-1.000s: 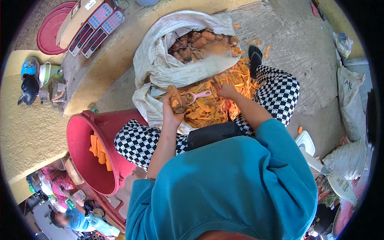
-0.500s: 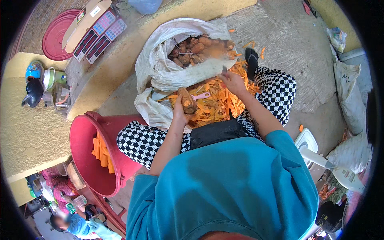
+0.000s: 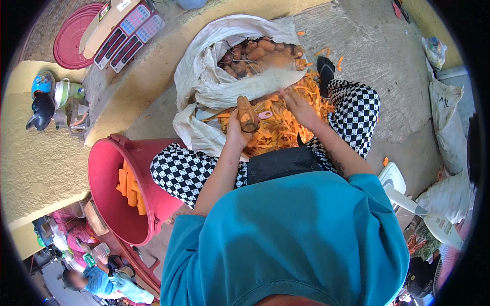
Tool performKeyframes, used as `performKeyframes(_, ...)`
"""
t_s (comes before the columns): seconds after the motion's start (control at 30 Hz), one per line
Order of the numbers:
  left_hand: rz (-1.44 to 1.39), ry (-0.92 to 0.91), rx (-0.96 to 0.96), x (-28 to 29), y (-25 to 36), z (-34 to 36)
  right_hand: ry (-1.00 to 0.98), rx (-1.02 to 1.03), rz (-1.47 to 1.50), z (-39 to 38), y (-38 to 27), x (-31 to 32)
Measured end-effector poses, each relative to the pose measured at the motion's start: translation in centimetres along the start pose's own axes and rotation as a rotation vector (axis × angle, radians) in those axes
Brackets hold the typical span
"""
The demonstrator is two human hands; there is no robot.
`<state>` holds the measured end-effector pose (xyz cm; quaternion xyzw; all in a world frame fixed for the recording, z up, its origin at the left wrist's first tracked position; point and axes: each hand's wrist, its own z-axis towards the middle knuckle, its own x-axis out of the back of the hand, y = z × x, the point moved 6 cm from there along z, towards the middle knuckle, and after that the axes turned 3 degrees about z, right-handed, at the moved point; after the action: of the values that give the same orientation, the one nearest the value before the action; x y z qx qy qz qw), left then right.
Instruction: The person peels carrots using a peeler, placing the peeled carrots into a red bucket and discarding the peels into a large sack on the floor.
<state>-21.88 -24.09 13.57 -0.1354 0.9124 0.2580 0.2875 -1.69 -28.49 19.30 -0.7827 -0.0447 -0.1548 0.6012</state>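
My left hand (image 3: 238, 133) is closed round a thick carrot (image 3: 247, 113), brown-skinned with orange showing, held tilted over a heap of orange peelings (image 3: 278, 135). Beside the carrot a pink-handled tool (image 3: 265, 115) lies on the peelings, its far end hidden. Above the heap's right side is my right hand (image 3: 301, 109), fingers stretched out and nothing visible in them. Just beyond both hands, a white woven sack (image 3: 224, 99) gapes around several unpeeled carrots (image 3: 247, 53); part of its contents is blurred.
At left a red bucket (image 3: 120, 224) lies tipped, with peeled carrots (image 3: 130, 191) inside. A yellow ledge (image 3: 46, 168) runs behind it. Far left are a red lid (image 3: 71, 43) and a scale box (image 3: 120, 38). White sacks (image 3: 446, 115) stand right; another person (image 3: 99, 280) is at lower left.
The carrot has turned in my left hand, showing a different end, and moved slightly right. My right hand's fingers have straightened, and a small dark thing at its fingertips no longer shows.
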Motion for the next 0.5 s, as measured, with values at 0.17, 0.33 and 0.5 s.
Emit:
performKeyframes(0.17, 0.127, 0.011, -0.002, -1.5, 0.0, -0.3, -0.065, 0.195, -0.112, -2.8, -2.3, -1.5)
performKeyframes(0.33, 0.107, 0.058, 0.004, -1.5, -0.5, -0.3, -0.291, 0.205, -0.253, -3.8, -2.4, -3.6)
performKeyframes(0.5, 0.026, 0.015, 0.046, -0.9, -1.1, 0.1, -0.319, 0.316, -0.304, -4.4, -3.2, -4.3)
